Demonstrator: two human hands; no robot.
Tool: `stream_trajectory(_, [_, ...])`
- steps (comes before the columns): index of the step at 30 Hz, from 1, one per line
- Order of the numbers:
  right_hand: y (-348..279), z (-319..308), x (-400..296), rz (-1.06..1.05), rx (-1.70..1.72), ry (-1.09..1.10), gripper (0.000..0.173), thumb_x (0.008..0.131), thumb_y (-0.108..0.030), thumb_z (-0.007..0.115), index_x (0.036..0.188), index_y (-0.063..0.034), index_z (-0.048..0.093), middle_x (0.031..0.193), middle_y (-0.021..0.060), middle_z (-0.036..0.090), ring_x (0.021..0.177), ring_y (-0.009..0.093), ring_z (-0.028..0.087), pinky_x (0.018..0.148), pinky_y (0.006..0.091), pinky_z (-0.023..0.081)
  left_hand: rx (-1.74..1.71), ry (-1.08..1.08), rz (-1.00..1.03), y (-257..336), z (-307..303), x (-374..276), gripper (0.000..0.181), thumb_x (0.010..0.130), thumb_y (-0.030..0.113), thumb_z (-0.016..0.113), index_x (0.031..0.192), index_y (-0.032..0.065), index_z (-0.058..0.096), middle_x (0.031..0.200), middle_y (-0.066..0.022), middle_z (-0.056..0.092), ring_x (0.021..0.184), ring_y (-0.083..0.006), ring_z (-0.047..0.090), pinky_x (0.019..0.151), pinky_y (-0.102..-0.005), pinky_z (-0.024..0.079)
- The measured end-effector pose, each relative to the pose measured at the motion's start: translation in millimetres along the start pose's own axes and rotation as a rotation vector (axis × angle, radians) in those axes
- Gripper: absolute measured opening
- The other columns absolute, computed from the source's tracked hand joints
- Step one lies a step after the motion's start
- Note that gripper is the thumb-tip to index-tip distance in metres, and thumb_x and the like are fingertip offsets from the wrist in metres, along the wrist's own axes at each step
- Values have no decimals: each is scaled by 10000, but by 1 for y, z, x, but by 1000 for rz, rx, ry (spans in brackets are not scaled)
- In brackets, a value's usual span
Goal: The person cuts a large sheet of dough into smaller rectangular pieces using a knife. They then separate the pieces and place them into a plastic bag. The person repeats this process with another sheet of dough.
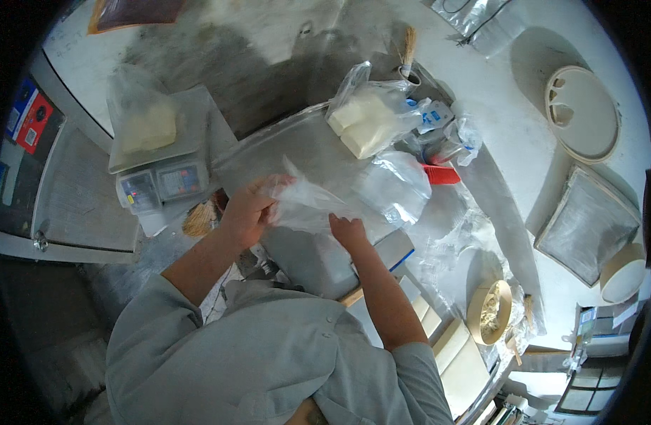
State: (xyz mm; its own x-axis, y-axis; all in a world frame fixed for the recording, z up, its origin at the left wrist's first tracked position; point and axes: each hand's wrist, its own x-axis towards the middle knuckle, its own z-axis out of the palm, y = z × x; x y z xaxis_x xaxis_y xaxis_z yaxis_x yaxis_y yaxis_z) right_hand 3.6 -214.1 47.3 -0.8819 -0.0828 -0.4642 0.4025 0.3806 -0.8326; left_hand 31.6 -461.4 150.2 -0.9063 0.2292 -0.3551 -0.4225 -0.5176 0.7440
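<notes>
My left hand (253,210) grips one end of a thin clear plastic bag (309,204) above the grey metal worktop (283,141). My right hand (350,231) has its curled fingers at the bag's other edge, where the film is drawn out between both hands. Beyond them lies a clear bag of pale yellow blocks (365,125), perhaps dough. Right of the hands rests a pile of clear plastic bags (397,186).
A red brush (441,174) lies beside the bags. Left are a scale-like platform (190,154) bearing another bagged pale block (153,127) and a straw broom (199,219). At right stands a round wooden container (475,316) of pale shreds. A straw whisk (408,50) stands in a holder.
</notes>
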Motion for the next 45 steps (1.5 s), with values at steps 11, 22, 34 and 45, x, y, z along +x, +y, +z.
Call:
stream_trajectory(11, [-15, 5, 52, -317, -1435, 89, 297, 892, -176, 423, 1037, -40, 644, 1114, 150, 627, 950, 294, 622, 829, 420, 467, -195, 147, 47, -24, -61, -3, 198, 906, 172, 580, 1030, 20, 606, 832, -68, 623, 722, -128, 555, 672, -280, 474])
stream_trajectory(22, [-54, 47, 27, -24, -1040, -347, 630, 775, -411, 591, 1268, -34, 480, 1162, 212, 591, 1069, 351, 573, 937, 411, 438, 1692, -532, 405, -21, -34, 56, 267, 819, 145, 585, 1074, 71, 602, 939, -158, 634, 872, -309, 623, 766, -430, 494])
stream_trajectory(34, [79, -99, -96, -514, -312, 361, 366, 840, -106, 598, 1197, -58, 531, 1124, 162, 597, 1013, 324, 590, 851, 387, 492, 1831, -462, -71, -16, 12, 131, 258, 858, 234, 581, 922, -11, 630, 789, -133, 631, 762, -224, 621, 659, -367, 485])
stream_trajectory(45, [297, -249, -230, 20, -759, 317, 315, 842, -321, 569, 1024, -73, 640, 1056, 183, 598, 1024, 387, 528, 866, 482, 444, 238, -460, -1273, -370, 218, -41, 334, 869, 102, 596, 1164, 11, 469, 1064, -126, 556, 1034, -272, 559, 921, -411, 461])
